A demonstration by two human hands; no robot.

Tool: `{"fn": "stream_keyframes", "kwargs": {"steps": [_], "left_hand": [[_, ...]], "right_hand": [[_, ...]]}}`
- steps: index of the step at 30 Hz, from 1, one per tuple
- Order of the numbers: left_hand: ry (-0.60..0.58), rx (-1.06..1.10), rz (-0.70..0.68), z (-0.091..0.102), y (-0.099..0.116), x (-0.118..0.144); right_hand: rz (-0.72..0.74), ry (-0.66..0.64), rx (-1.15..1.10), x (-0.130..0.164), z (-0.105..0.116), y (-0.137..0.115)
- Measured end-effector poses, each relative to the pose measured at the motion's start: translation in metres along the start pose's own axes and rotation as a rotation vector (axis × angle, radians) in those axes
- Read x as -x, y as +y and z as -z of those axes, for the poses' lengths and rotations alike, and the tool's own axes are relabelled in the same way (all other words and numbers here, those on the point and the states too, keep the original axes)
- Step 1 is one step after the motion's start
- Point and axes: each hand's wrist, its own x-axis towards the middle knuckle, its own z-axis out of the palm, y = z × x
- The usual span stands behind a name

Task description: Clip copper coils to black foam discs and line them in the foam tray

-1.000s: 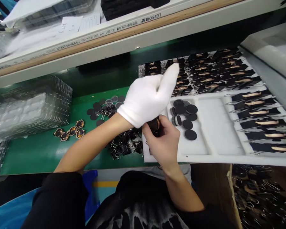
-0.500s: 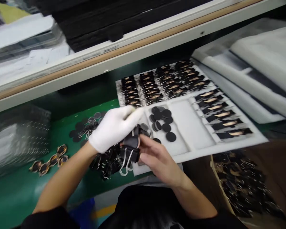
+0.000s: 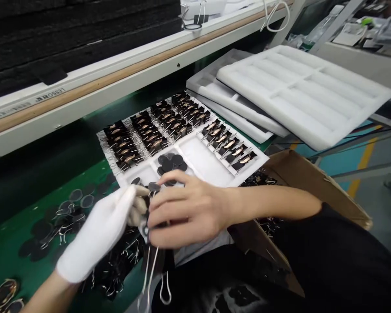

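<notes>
My left hand (image 3: 97,232) wears a white glove; my right hand (image 3: 185,208) is bare. Both meet at the near edge of the bench and pinch a black binder clip (image 3: 156,256), whose wire handles hang down toward my lap. The clip's body is mostly hidden by my fingers. Just beyond them lies a white foam tray (image 3: 205,163) with rows of clipped black parts (image 3: 150,132) and a few black discs (image 3: 172,161) in one compartment. A heap of loose black clips (image 3: 114,269) lies under my left hand on the green mat (image 3: 6,243).
Loose black discs and wire pieces (image 3: 65,208) are scattered on the mat at left. Empty white foam trays (image 3: 299,91) are stacked at right. A cardboard box (image 3: 313,182) with more clips stands by my right arm. A shelf edge (image 3: 117,82) runs overhead.
The view has swung to the right and lower. My hands have come nearer to me, off the tray's corner, with the clip now hanging its handles downward.
</notes>
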Motion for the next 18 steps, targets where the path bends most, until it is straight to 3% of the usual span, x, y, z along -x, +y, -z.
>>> {"fn": "stream_keyframes", "kwargs": {"steps": [2,5,8,10,14,18], "left_hand": [[0.052,-0.175,0.039,0.019,-0.015,0.014],[0.115,-0.339,0.131,0.048,-0.046,0.042],[0.172,-0.352,0.195,0.065,-0.074,0.066],[0.204,-0.337,0.203,0.068,-0.086,0.075],[0.234,-0.305,0.195,0.066,-0.096,0.080],[0.246,-0.279,0.185,0.066,-0.108,0.081]], "right_hand": [[-0.124,-0.230,0.020,0.001,0.023,0.024],[-0.348,-0.543,-0.003,0.015,0.047,0.081],[-0.503,-0.626,-0.053,0.044,0.050,0.137],[-0.549,-0.674,-0.033,0.065,0.044,0.161],[-0.548,-0.787,0.102,0.093,0.030,0.171],[-0.529,-0.838,0.153,0.098,0.021,0.166]]}}
